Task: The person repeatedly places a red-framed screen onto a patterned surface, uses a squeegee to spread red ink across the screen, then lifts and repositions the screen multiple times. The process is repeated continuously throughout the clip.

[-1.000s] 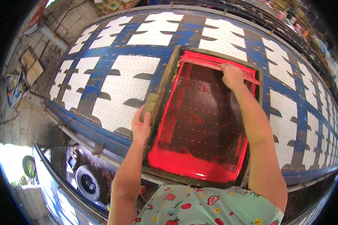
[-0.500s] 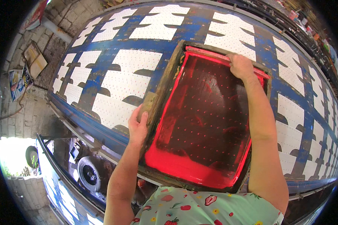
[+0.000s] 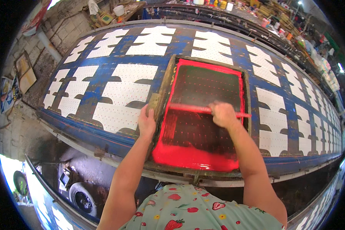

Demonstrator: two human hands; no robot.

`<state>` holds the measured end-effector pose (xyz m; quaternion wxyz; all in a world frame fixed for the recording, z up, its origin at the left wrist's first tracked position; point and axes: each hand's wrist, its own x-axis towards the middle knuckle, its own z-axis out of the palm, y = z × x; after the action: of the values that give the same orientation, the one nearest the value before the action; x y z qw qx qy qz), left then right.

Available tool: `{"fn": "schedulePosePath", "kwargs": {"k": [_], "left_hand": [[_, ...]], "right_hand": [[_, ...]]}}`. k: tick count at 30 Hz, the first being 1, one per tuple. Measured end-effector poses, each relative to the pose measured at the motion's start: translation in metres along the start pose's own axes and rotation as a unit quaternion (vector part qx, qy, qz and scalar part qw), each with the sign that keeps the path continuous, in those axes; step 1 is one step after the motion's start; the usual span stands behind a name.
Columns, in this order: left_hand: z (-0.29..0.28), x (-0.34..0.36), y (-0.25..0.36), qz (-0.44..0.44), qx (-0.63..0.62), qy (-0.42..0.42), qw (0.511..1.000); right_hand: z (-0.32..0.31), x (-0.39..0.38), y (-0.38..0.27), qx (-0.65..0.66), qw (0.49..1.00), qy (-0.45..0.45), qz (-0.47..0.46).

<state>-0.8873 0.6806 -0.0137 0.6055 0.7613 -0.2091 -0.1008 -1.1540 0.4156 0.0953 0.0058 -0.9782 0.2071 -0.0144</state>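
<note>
I see the left hand (image 3: 146,122) holding a wooden block (image 3: 154,101) at the frame (image 3: 167,83), probably for steadiness; the right hand (image 3: 223,115) clasps the squeegee (image 3: 191,108)

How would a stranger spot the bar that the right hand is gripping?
Start at the long blue table with white pieces. On it, find the wooden frame rimmed inside with red ink. A red bar crosses its middle, in the right hand; unlike the ink pooled at the near end, it is narrow and straight.
</note>
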Motion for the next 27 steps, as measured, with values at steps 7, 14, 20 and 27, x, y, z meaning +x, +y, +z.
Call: {"fn": "schedulePosePath", "kwargs": {"k": [7, 14, 20, 27], "left_hand": [[0.003, -0.003, 0.004, 0.039, 0.050, 0.018, 0.998], [-0.002, -0.009, 0.017, 0.022, 0.097, -0.002, 0.995], [0.001, -0.007, 0.015, 0.024, 0.150, 0.017, 0.988], [-0.005, 0.001, 0.005, 0.044, 0.166, 0.014, 0.985]], "right_hand": [[0.000, -0.138, -0.107, 0.058, 0.997, 0.047, -0.001], [0.001, -0.205, -0.160, 0.083, 0.996, 0.036, 0.015], [0.006, -0.231, -0.167, 0.124, 0.986, 0.104, -0.030], [0.010, -0.274, -0.092, 0.321, 0.940, 0.107, -0.050]]}}
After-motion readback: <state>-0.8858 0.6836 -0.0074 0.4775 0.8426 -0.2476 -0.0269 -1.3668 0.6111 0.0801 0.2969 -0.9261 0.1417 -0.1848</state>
